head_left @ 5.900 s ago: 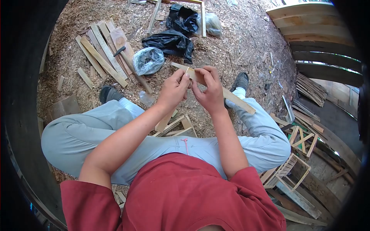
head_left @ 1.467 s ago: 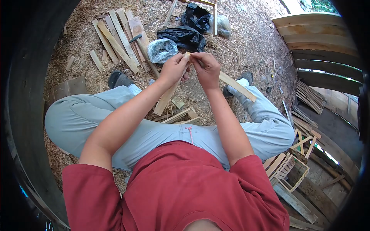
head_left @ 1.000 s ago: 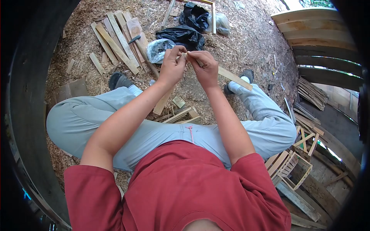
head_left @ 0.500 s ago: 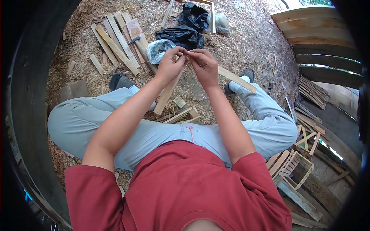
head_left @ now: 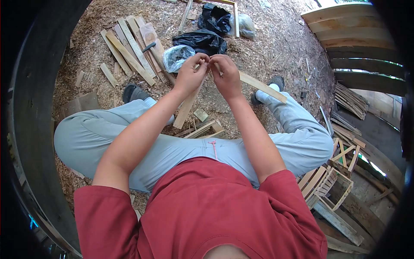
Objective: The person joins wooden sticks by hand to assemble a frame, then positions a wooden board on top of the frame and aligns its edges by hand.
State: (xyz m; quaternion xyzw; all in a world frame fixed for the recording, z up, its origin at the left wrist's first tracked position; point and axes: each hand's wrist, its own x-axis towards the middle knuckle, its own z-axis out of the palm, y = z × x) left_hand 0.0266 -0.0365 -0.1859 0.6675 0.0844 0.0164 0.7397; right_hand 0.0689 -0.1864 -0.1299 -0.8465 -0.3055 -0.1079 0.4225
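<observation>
In the head view, the left hand [head_left: 191, 74] and the right hand [head_left: 226, 77] meet at curled fingertips just right of the clear plastic bag [head_left: 178, 59], one cannot tell gripping what, and the wooden slat [head_left: 186, 108] nearer the wearer than this bag, or the wooden strip [head_left: 264, 88] to its right, could perhaps twist from uneven pressure.

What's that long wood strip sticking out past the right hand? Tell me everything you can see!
The strip looks like pale, yellowish bare wood: long, narrow and flat, with straight edges and a squared-off end. It slants from behind the right hand toward the right leg, its free end overlapping that leg in this view. Whether it touches the leg, or how the fingers meet it, I can't tell; its other end is hidden.
</observation>
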